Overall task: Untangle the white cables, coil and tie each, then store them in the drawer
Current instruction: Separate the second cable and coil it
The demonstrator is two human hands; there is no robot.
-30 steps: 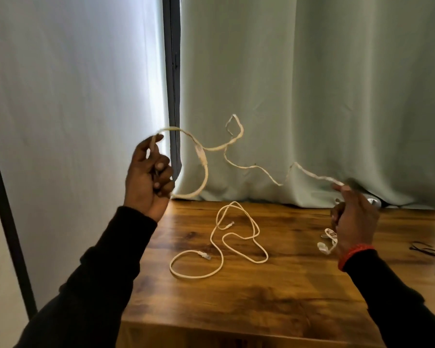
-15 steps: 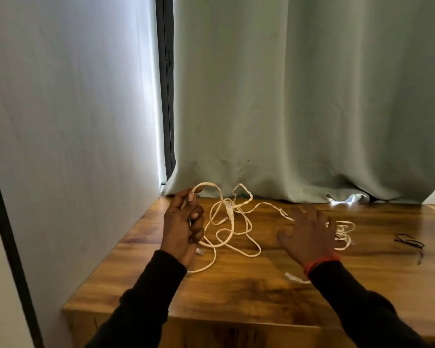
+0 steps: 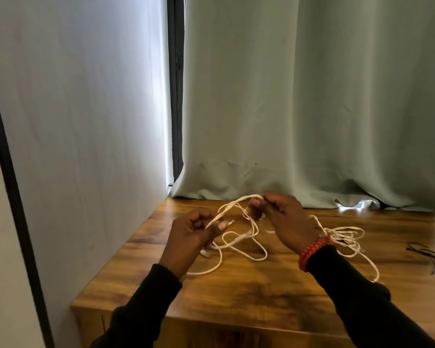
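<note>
White cables [image 3: 236,241] strung between hands: left hand [image 3: 196,231] pinches strand, right hand [image 3: 284,217] grips loop (rest on table [image 3: 261,292]).

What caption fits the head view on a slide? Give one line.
Both hands, left hand and right hand, hold white cables above a wooden table.

Likely a home room: wooden table [image 3: 261,292] pushed against a long pale green curtain [image 3: 312,109] covering a window.

No readable text, labels or numbers anywhere in view
</note>
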